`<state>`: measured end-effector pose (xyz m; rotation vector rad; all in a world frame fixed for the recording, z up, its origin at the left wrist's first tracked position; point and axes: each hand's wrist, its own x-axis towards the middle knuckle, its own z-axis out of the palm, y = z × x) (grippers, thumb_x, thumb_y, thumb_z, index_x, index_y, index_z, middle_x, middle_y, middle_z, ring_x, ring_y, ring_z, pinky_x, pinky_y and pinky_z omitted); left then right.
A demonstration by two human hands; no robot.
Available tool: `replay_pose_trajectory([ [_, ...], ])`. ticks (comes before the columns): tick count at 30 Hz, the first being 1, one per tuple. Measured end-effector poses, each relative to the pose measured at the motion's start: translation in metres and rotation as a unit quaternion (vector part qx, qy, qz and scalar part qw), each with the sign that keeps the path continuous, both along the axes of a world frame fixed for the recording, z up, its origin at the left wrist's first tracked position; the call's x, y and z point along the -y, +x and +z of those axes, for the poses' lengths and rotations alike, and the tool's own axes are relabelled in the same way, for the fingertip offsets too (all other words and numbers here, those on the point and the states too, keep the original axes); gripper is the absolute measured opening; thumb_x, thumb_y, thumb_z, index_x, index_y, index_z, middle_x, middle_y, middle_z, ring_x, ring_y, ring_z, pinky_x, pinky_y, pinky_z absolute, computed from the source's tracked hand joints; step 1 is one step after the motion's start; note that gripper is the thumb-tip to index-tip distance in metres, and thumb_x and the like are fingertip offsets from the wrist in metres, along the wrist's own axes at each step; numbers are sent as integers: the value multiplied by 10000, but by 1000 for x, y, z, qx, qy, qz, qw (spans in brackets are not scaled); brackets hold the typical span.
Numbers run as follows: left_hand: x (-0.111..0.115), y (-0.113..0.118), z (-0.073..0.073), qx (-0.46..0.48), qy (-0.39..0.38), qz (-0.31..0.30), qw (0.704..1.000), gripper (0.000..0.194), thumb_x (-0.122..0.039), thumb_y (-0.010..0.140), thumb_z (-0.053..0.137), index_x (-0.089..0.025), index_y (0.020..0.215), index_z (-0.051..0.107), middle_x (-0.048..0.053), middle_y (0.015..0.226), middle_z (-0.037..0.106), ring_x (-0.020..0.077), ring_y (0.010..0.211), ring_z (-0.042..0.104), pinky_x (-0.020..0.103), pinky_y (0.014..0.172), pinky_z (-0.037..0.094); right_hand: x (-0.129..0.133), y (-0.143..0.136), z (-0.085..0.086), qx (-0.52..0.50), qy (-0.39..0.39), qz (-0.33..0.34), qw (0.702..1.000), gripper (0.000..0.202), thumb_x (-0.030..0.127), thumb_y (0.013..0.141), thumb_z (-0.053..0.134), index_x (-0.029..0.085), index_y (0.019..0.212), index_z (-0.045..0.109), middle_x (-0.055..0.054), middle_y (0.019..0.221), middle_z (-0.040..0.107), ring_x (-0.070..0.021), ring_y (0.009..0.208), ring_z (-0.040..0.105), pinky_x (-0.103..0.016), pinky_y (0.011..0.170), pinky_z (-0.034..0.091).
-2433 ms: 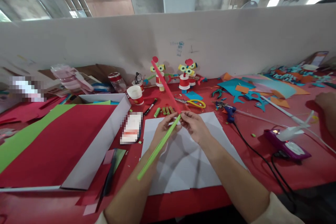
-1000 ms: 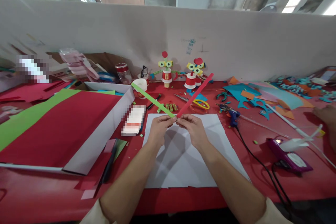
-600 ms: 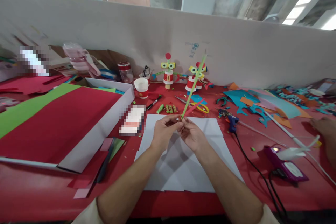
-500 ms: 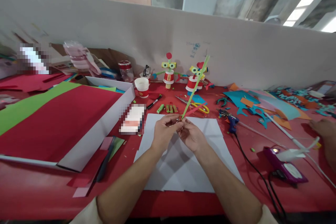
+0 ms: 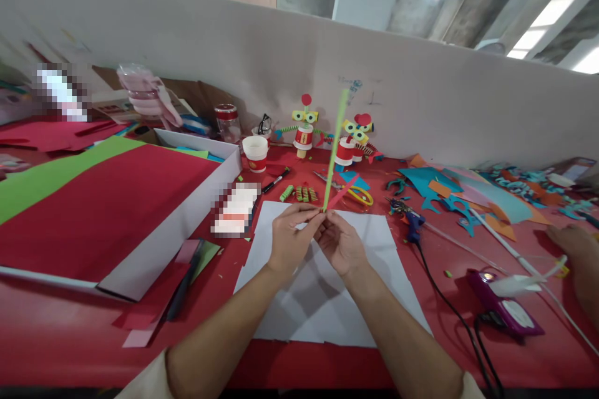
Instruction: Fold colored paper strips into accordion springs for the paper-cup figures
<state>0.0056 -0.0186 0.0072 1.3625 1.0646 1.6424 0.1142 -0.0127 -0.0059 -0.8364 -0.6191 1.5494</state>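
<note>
Fingers point(image 5: 312, 224) of left hand point(image 5: 287, 238) and right hand point(image 5: 345, 248) pinch narrow green strip point(image 5: 334, 151) and red strip point(image 5: 344, 191); white box point(image 5: 173, 234) holds coloured paper point(image 5: 112, 199)

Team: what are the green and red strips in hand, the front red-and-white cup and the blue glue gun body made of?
Green strip: probably matte paper; thin, flat, no clear shine.
Red strip: likely the same; thin and evenly coloured.
Red-and-white cup: probably paper; thin wall, printed band. Coating unclear.
Blue glue gun body: likely smooth moulded plastic; solid colour, rounded shape.
</note>
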Motion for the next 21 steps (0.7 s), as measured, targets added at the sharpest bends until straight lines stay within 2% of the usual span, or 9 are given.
replay_pose_trajectory([
  [4, -4, -3, -1, 42, -47, -40, 997, 76, -224, 686, 724, -249, 737, 774, 36, 799, 680, 179, 767, 619, 303, 736, 487, 0, -3, 4, -67, -31, -36, 997, 184, 202, 577, 779, 202, 615, 599, 44, 615, 620, -76, 554, 530, -206, 586, 475],
  [10, -9, -4, -2, 141, -101, -120, 977, 78, -246, 656, 749, -214, 725, 766, 30, 793, 666, 162, 773, 607, 308, 771, 477, 2, -2, 12, -22, 0, -48, 999, 230, 203, 542, 802, 204, 600, 580, 47, 611, 617, -82, 547, 531, -231, 582, 465],
  [14, -10, -5, -3, 158, -134, -143, 968, 136, -242, 620, 779, -190, 743, 754, 33, 812, 686, 157, 797, 609, 291, 781, 465, 3, -2, 12, -2, 5, -65, 998, 224, 225, 541, 804, 191, 594, 589, 42, 598, 612, -80, 562, 538, -224, 596, 450],
  [18, -11, -5, -4, 217, -197, -176, 940, 205, -230, 587, 804, -182, 775, 734, 10, 742, 690, 100, 658, 583, 254, 704, 466, 2, -4, 8, -12, 5, -75, 997, 212, 214, 528, 796, 191, 578, 591, 36, 600, 626, -89, 575, 545, -239, 624, 449],
  [21, -12, -4, -4, 249, -223, -168, 927, 211, -239, 556, 824, -160, 727, 730, 9, 710, 690, 79, 610, 577, 236, 672, 474, 3, -6, 5, 3, 12, -72, 997, 186, 225, 542, 785, 189, 590, 609, 29, 616, 636, -96, 591, 548, -246, 633, 439],
])
